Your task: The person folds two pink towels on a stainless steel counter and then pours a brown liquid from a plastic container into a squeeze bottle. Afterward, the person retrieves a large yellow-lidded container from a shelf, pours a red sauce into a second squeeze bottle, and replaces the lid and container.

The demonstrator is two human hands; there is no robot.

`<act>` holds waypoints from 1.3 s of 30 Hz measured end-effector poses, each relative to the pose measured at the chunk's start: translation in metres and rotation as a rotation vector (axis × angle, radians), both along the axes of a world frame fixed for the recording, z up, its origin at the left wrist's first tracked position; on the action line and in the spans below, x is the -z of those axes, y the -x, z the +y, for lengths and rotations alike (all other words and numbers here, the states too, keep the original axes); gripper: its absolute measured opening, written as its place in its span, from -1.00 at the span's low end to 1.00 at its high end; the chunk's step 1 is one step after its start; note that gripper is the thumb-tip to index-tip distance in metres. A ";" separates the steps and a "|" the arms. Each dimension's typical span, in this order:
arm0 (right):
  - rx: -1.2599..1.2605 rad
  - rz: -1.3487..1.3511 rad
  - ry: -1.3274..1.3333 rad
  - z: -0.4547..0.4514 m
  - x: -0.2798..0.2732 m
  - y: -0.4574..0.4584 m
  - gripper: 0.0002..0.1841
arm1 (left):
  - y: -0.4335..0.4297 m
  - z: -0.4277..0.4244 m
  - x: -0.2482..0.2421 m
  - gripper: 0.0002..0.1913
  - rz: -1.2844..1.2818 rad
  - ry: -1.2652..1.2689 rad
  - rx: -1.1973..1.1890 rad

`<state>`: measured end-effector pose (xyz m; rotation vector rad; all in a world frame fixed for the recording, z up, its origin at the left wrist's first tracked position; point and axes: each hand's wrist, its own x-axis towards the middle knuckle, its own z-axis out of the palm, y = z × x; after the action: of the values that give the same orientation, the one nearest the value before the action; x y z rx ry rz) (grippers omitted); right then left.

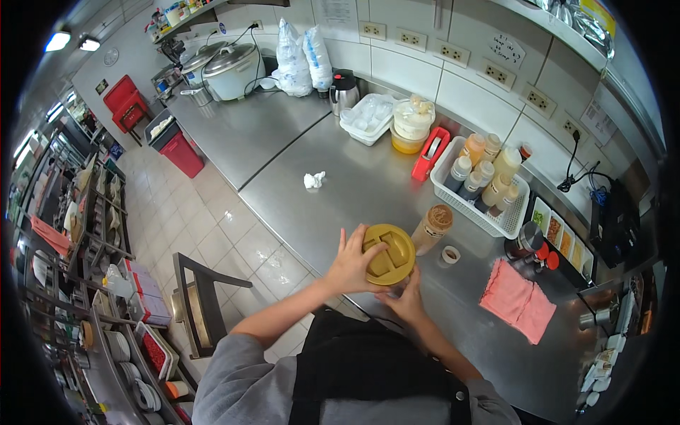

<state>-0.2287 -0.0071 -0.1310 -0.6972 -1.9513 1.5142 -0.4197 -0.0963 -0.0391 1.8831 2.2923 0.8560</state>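
Note:
A round jar with a gold-coloured plastic lid (389, 255) is between my hands, over the front edge of the steel counter. My left hand (350, 260) grips the lid's left rim, thumb across its top. Lower down, the fingers of my right hand (406, 300) hold the jar's side; most of its body is hidden under the lid. Just beyond stands a plastic bottle (433, 229), its top uncapped and brown inside. A small white cap (450, 255) with something brown in it lies right of the bottle.
Sauce bottles fill a white basket (481, 186). Nearby are a red tape dispenser (429, 155), stacked tubs (411, 125), a crumpled tissue (314, 180), a pink cloth (518, 300) and a topping tray (563, 239). A chair (204, 303) stands on the floor at left.

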 end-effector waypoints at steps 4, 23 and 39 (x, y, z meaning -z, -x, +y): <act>-0.217 -0.231 -0.120 0.051 -0.027 -0.004 0.44 | 0.053 0.013 -0.021 0.06 0.051 0.117 0.445; -0.333 -0.235 -0.196 0.060 -0.029 0.024 0.41 | 0.062 0.002 -0.027 0.01 -0.022 0.206 0.426; -0.204 -0.282 -0.329 0.046 -0.035 0.041 0.40 | 0.070 -0.005 -0.022 -0.02 -0.110 0.092 0.276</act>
<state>-0.2697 0.0394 -0.0962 -0.6065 -2.4773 1.2095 -0.4900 -0.1018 -0.0171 1.9955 1.9154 0.7810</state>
